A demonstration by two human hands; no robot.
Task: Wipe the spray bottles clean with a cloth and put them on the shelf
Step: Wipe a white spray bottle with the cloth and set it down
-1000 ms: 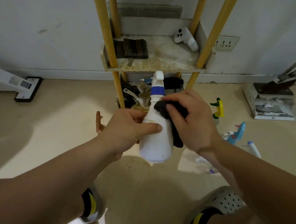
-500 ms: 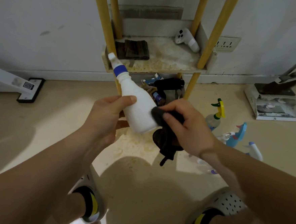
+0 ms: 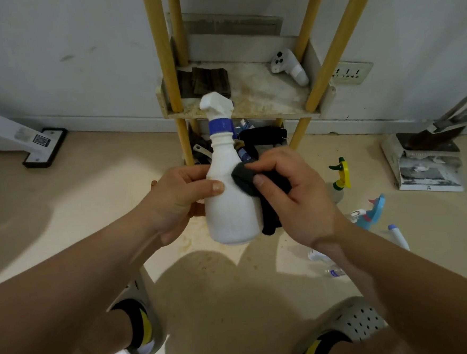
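A white spray bottle (image 3: pixel 230 204) with a blue collar and white trigger head stands upright in mid-air in front of the shelf (image 3: pixel 252 112). My left hand (image 3: pixel 178 200) grips its body from the left, thumb across the front. My right hand (image 3: pixel 292 197) holds a black cloth (image 3: pixel 245 180) and presses it against the bottle's right shoulder; the rest of the cloth hangs down behind the bottle. More spray bottles lie on the floor at the right: a yellow-green topped one (image 3: pixel 340 177), a light blue one (image 3: pixel 371 212) and a white one (image 3: pixel 398 237).
The shelf has yellow wooden posts (image 3: pixel 163 54); its stained board carries a dark folded cloth (image 3: pixel 209 81) and a white controller (image 3: pixel 289 66). Clutter fills the lower level (image 3: pixel 252 139). A dustpan on a box (image 3: pixel 430 160) sits at the right, a mop head (image 3: pixel 43 147) at the left. My feet are below.
The bottle swung from tilted left back to upright. My right hand with the cloth rose from the bottle's lower side to its shoulder.
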